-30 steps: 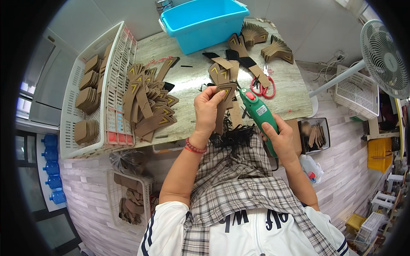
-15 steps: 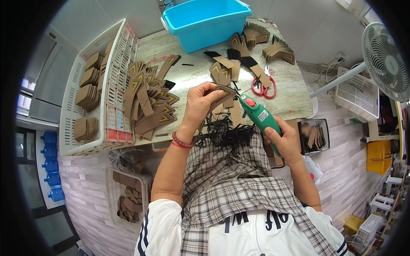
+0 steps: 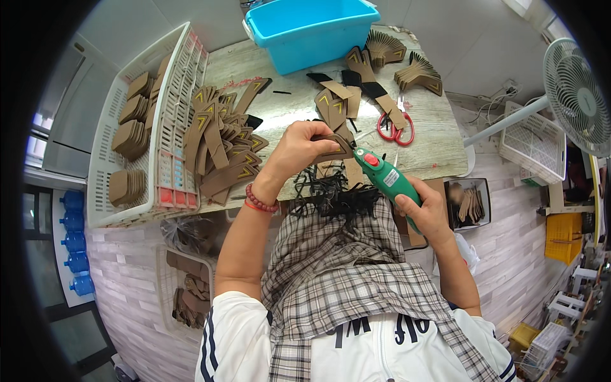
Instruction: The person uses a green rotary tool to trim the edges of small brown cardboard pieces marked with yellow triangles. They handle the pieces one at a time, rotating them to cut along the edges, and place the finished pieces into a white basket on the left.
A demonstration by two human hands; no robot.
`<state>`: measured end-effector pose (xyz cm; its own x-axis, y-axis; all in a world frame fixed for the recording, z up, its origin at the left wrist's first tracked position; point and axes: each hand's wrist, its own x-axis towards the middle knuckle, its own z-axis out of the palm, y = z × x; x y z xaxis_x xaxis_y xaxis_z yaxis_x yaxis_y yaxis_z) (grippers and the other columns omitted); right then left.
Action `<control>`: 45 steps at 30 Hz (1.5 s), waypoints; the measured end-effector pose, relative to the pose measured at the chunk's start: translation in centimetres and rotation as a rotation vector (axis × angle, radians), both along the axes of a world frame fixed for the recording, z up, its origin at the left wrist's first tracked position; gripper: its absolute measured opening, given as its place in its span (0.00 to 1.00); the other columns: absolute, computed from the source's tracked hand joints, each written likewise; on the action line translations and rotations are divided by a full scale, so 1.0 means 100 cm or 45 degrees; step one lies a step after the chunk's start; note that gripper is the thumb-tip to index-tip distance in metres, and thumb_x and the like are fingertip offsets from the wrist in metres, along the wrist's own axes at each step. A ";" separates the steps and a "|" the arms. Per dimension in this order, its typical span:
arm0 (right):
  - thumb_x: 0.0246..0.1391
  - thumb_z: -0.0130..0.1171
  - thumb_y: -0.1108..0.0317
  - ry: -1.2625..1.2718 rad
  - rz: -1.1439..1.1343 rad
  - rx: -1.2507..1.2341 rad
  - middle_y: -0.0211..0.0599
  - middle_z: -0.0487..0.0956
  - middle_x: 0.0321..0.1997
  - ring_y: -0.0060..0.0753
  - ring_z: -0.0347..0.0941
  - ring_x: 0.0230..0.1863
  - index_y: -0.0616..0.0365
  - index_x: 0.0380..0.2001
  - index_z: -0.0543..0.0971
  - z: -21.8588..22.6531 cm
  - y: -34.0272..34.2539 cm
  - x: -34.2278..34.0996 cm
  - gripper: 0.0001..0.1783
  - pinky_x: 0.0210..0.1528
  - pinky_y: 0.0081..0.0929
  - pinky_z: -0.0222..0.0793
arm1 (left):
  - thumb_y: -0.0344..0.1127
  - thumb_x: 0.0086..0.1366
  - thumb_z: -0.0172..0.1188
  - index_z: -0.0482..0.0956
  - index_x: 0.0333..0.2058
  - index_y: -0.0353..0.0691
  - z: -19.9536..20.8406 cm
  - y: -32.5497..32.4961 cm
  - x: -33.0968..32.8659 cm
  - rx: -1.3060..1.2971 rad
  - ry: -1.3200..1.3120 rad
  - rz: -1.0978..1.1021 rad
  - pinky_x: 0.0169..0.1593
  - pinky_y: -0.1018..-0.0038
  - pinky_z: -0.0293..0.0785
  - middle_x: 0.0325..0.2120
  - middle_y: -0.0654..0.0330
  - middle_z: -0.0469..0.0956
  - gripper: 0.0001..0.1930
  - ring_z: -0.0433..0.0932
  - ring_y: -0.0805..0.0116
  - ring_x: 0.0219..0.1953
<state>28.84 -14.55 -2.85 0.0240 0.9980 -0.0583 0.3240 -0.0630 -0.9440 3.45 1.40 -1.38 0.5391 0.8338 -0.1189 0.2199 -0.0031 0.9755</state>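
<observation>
Above the near edge of the table, my left hand (image 3: pixel 294 153) pinches a brown fabric piece with a yellow chevron (image 3: pixel 344 149). My right hand (image 3: pixel 425 213) is wrapped round a green handheld electric cutter (image 3: pixel 393 181) with a red button. The cutter's tip meets the piece's right edge; whether the blade touches it is too small to tell. Black trimmings (image 3: pixel 334 200) lie in a tangle below, on the table edge and my checked apron. More chevron pieces (image 3: pixel 331 109) lie just beyond my left hand, and a large heap of them (image 3: pixel 216 162) covers the table's left.
Red-handled scissors (image 3: pixel 409 132) lie right of centre. A blue tub (image 3: pixel 312 44) stands at the back, near fanned stacks of pieces (image 3: pixel 418 75). A white crate (image 3: pixel 153 184) with stacked brown pieces borders the left. On the right are a fan (image 3: pixel 578 95) and a floor box (image 3: pixel 485 204).
My left hand has shifted a little left and down, and the piece's angle has changed. The cutter's tip has moved slightly down and left, staying at the piece's edge.
</observation>
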 end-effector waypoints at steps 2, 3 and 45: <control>0.53 0.64 0.60 -0.001 0.003 0.016 0.38 0.81 0.37 0.25 0.75 0.37 0.63 0.49 0.76 0.000 0.000 -0.001 0.23 0.42 0.24 0.71 | 0.28 0.57 0.64 0.80 0.30 0.32 0.002 0.000 0.001 -0.018 0.029 -0.039 0.30 0.83 0.68 0.24 0.67 0.78 0.05 0.72 0.83 0.26; 0.53 0.64 0.60 -0.001 0.009 0.009 0.38 0.81 0.37 0.25 0.75 0.37 0.63 0.49 0.76 0.000 0.000 -0.001 0.23 0.42 0.24 0.71 | 0.28 0.57 0.64 0.80 0.30 0.32 0.002 0.000 0.002 -0.026 0.043 -0.058 0.30 0.83 0.68 0.24 0.67 0.78 0.05 0.72 0.82 0.26; 0.56 0.63 0.60 0.293 -0.368 -0.009 0.26 0.75 0.24 0.14 0.67 0.21 0.63 0.44 0.78 -0.026 0.012 -0.028 0.19 0.24 0.17 0.64 | 0.24 0.62 0.59 0.79 0.37 0.32 -0.066 0.005 0.057 -0.190 -0.830 0.835 0.34 0.80 0.71 0.30 0.63 0.80 0.05 0.75 0.77 0.29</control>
<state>26.01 -13.37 -5.48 0.2901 0.9516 -0.1020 0.0714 -0.1278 -0.9892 9.19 1.86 -7.99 -0.0355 0.9954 -0.0887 -0.4573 0.0627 0.8871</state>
